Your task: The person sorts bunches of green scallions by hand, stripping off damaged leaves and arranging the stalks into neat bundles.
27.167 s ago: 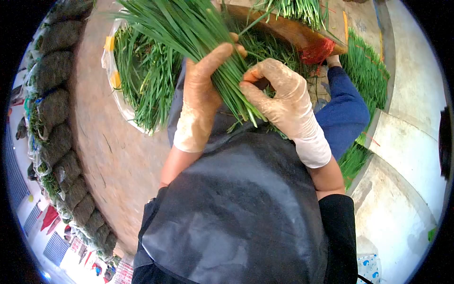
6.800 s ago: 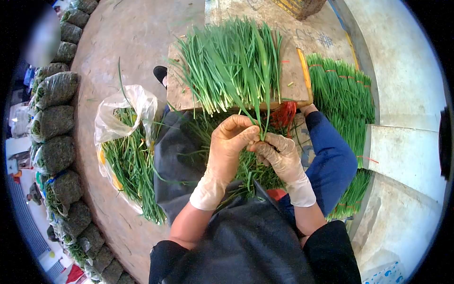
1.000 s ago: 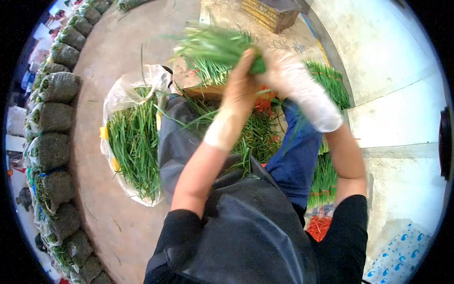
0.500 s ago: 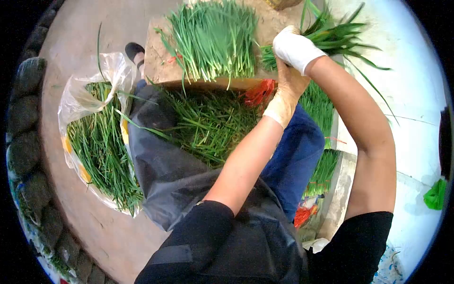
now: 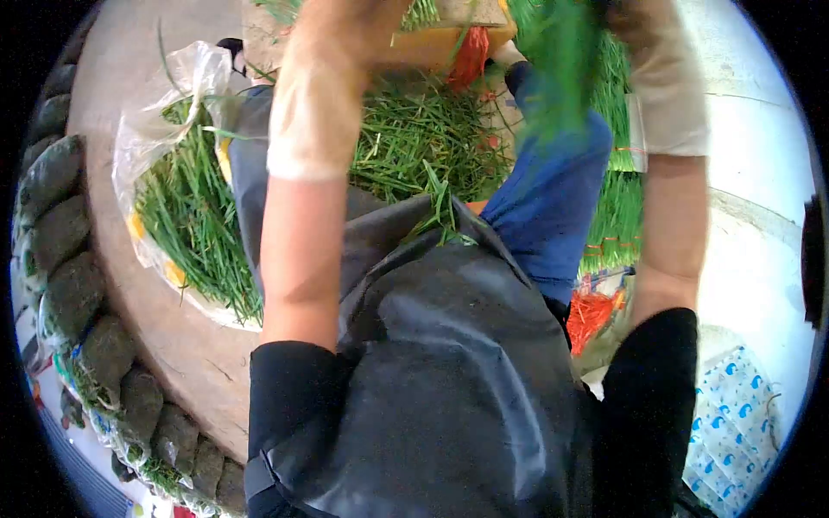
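My left hand (image 5: 332, 47), in a pale glove, is raised at the top edge in front of the wooden board, its fingers blurred and partly out of frame. My gloved right hand (image 5: 648, 39) is at the upper right. Beside it a bunch of Chinese chives (image 5: 557, 73) hangs over my knee, smeared by motion and seemingly held in that hand. Cut chives (image 5: 423, 12) lie on the board (image 5: 449, 41), mostly cut off by the frame. Red ties (image 5: 471, 59) dangle from the board's near edge.
Loose green trimmings (image 5: 423, 138) lie below the board. A clear plastic bag (image 5: 142, 147) full of chives stands at left. Tied chive bundles (image 5: 617, 216) and more red ties (image 5: 591, 319) are at right. Dark stuffed sacks (image 5: 56, 242) line the left edge.
My hands have parted, the left moving left and the right moving right. The bunch has swung from pointing right to hanging downward. The view has tipped, so the board sits higher.
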Demonstrator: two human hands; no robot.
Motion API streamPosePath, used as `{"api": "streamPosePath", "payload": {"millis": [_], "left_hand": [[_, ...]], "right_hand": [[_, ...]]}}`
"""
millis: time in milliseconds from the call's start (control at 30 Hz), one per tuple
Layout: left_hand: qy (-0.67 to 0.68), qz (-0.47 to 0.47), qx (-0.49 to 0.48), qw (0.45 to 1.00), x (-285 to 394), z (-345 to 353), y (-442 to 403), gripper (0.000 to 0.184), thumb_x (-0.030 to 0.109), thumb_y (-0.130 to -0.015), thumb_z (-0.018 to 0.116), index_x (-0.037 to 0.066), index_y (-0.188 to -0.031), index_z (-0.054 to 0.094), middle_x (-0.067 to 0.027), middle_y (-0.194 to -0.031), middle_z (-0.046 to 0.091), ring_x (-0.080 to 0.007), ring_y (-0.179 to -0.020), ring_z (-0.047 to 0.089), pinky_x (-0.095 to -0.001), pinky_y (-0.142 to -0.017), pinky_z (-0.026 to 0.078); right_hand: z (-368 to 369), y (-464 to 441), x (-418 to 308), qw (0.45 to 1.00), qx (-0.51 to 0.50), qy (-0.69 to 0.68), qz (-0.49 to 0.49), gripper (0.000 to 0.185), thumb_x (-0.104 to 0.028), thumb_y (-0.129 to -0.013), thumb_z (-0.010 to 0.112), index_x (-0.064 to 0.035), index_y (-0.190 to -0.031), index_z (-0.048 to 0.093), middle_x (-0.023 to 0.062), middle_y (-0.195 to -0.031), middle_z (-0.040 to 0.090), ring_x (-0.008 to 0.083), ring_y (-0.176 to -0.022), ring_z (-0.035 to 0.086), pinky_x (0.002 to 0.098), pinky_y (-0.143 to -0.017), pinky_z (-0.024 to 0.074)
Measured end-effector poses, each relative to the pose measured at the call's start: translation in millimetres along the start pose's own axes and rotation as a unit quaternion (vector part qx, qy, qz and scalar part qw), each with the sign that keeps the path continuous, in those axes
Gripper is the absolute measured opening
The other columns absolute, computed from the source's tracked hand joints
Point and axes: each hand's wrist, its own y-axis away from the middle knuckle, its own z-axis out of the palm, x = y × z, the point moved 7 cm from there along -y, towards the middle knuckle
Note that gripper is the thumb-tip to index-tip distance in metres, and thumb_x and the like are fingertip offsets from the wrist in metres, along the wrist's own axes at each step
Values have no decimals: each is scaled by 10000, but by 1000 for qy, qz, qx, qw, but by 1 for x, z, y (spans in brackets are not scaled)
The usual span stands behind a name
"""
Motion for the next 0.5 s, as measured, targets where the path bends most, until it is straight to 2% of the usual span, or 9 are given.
{"api": "streamPosePath", "payload": {"millis": [33,100,200,267,300,333,400,433,500], "left_hand": [[-39,1,30,999,8,-7,22,788,585,-800,628,170,-1416,363,-118,-1359,451,-251,-1266,381,-499,-1077,298],[-168,41,163,971,14,-29,69,405,399,-935,513,63,-1149,585,-82,-1136,593,-240,-1034,571,-359,-927,438],[-260,-112,244,928,-2,-4,137,808,297,-739,752,38,-1378,331,-108,-1296,500,-195,-1182,472,-317,-1021,362],[-194,-188,274,923,-14,16,169,1085,268,-666,844,31,-1478,165,-132,-1407,403,-182,-1282,387,-309,-1081,293],[-216,-159,282,921,-23,10,185,790,230,-719,797,38,-1366,388,-38,-1151,581,-164,-1028,550,-295,-920,432],[-117,-204,333,913,-26,23,195,589,191,-746,761,25,-1242,490,-50,-1004,631,-143,-828,594,-267,-739,486],[-159,-288,296,897,-35,27,215,348,159,-779,703,31,-1070,561,-48,-782,621,-108,-563,528,-230,-516,420],[-160,-291,301,894,-30,32,224,348,159,-779,703,31,-1070,561,-48,-782,621,-108,-563,528,-230,-516,420],[-173,-370,307,859,-24,42,248,226,146,-793,661,40,-973,576,-42,-662,569,-85,-445,428,-221,-422,315]], "right_hand": [[15,5,3,997,13,-67,-20,318,-164,-805,659,-31,-1092,621,91,-1081,648,153,-890,610,300,-786,500],[41,13,14,979,36,-194,-44,323,-160,-796,686,-26,-1085,629,87,-1088,648,152,-897,620,302,-788,507],[80,24,37,935,58,-346,-50,333,-155,-784,727,-17,-1074,640,81,-1099,649,151,-907,634,305,-791,519],[105,45,57,906,52,-420,11,358,-142,-782,742,-14,-1091,615,66,-1065,646,156,-891,635,288,-803,514],[117,50,65,894,47,-446,13,372,-147,-791,739,-12,-1106,595,63,-1021,646,161,-882,629,282,-811,506],[129,59,74,886,14,-462,46,410,-132,-786,743,-15,-1142,574,76,-1036,648,169,-906,630,290,-815,511],[140,74,79,873,10,-485,54,460,-230,-822,716,-23,-1195,543,90,-1073,640,183,-935,626,323,-833,513],[134,74,80,870,7,-489,58,460,-230,-822,716,-23,-1195,543,90,-1073,640,183,-935,626,323,-833,513],[112,67,79,794,8,-606,47,499,-360,-874,637,-31,-1231,523,98,-1108,629,214,-955,625,356,-839,518]]}}
